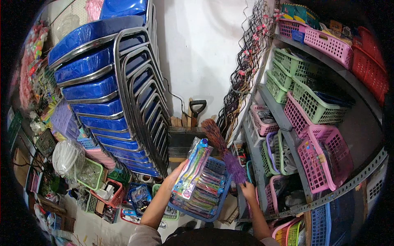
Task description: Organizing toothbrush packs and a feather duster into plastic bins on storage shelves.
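My left hand is closed around the edge of a clear plastic packet holding several long, thin coloured items with a blue cap at the top. Below and to the right of the packet is a blue plastic basket filled with similar coloured packets in rows. My right hand grips the lower end of a bunch of dried stems, purple near my hand and reddish-brown at its tip. The bunch slants up and left over the basket's right edge. What supports the basket is hidden.
Blue padded metal chairs stand stacked at left. At right, a grey metal shelf bears pink and green baskets. A black-handled tool and long dark curly twigs lean near the white wall. Filled baskets crowd the floor at lower left.
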A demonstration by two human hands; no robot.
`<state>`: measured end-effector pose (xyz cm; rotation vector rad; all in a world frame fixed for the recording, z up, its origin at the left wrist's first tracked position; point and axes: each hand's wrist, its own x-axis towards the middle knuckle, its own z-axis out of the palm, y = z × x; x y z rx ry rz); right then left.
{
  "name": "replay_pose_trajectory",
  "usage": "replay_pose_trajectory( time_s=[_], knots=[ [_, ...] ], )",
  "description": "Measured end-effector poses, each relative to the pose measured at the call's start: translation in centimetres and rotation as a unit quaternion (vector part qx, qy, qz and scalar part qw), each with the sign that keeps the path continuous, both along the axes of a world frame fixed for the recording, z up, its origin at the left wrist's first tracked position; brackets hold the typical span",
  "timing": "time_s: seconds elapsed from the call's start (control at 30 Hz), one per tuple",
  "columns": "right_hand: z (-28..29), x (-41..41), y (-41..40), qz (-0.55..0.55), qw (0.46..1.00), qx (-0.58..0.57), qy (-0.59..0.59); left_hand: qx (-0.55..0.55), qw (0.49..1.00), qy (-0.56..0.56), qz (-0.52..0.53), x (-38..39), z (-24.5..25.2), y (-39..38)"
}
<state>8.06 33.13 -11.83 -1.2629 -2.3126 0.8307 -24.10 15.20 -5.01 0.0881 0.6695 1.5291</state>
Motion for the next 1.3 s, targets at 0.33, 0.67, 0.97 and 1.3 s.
replay_pose_trajectory(
  time_s=[0.33, 0.67, 0.97, 1.3],
  knots=[
    [-6.3, -4.5, -1.1, 0.050, 0.955, -0.051, -0.287, 0.023, 0.999, -0.023, 0.005, 0.5, 0.8, -0.9],
    [-5.4, -4.4, -1.2, 0.104, 0.972, 0.008, -0.210, 0.021, 0.999, 0.006, -0.037, 1.8, 1.0, 0.6],
    [10.2, -6.9, -5.3, 0.138, 0.925, -0.267, 0.232, 0.000, 0.993, 0.113, -0.037, 6.7, 5.6, 4.4],
    [21.7, 2.4, -9.3, -0.069, 0.994, 0.043, 0.070, 0.212, 0.939, 0.197, -0.185, 17.5, 8.8, 11.8]
  ],
)
